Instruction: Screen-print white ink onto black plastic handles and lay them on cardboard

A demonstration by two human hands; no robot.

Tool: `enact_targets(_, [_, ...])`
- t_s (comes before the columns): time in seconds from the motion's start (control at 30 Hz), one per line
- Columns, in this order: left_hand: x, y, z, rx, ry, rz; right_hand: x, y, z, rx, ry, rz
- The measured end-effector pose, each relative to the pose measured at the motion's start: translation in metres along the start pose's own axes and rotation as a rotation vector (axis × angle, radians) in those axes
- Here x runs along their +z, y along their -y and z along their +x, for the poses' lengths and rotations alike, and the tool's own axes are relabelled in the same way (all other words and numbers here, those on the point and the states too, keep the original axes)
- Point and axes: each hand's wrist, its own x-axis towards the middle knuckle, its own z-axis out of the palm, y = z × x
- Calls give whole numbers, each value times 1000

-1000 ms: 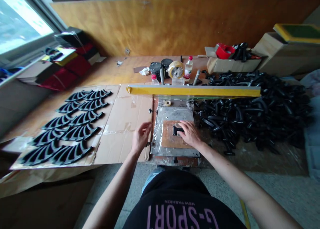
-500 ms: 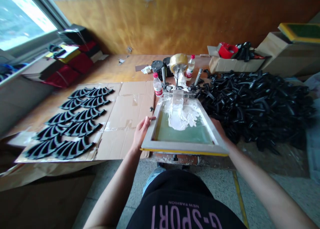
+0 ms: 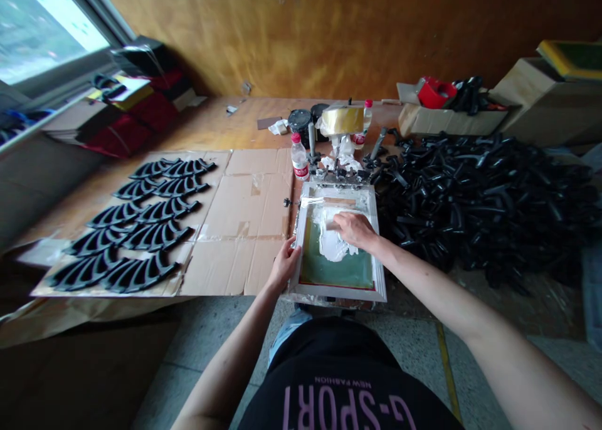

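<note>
A screen printing frame (image 3: 380, 273) with a green mesh lies flat in front of me, below its hinge clamps (image 3: 336, 174). White ink (image 3: 333, 248) is smeared thickly over the upper middle of the mesh. My right hand (image 3: 353, 228) is closed around a pale squeegee (image 3: 332, 223) in this ink; its fingers hide much of the tool. At the left edge of the frame, my left hand (image 3: 285, 261) grips the rim with its fingers curled.
Black curved parts (image 3: 148, 235) with slots lie in rows on cardboard (image 3: 244, 195) at left. A big heap of black parts (image 3: 484, 204) covers the right. Behind the frame stand a bottle (image 3: 300, 159), a tape roll (image 3: 341, 121) and black tubs (image 3: 298, 121).
The frame, tilted up toward me before, now lies flat. My right hand has left its right edge and grasped the squeegee. My left hand has moved slightly down and right along the left side.
</note>
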Motion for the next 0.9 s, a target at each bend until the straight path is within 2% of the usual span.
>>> enact_targets(0.1, [1,-1,-2,-7,-2,-21,0,-2,-36,-231,76,13])
enact_targets(0.17, [2,-2,-3,-10,1,-34,-5,-3,-48,-325,142,33])
enact_targets(0.23, [1,-4,-4,-10,2,-36,-9,-4,-47,-313,145,42])
enact_targets(0.33, [0,-7,-4,-18,4,-43,-3,-2,-42,-207,0,58])
enact_targets(0.4, [0,-9,-4,-29,15,-61,7,1,-46,-201,-74,85])
enact_targets(0.53, [0,-12,-5,-47,42,-81,13,5,-58,-270,-25,130])
enact_targets(0.6, [-2,-18,-7,-44,47,-73,4,6,-46,-201,-36,137])
enact_targets(0.73, [-14,-45,-18,-21,67,-96,-32,-4,10,38,-194,160])
enact_targets(0.83, [-22,-82,-26,23,59,-148,-63,-38,29,220,-319,168])
enact_targets(0.9, [-22,-110,-24,96,20,-227,-73,-69,17,372,-447,221])
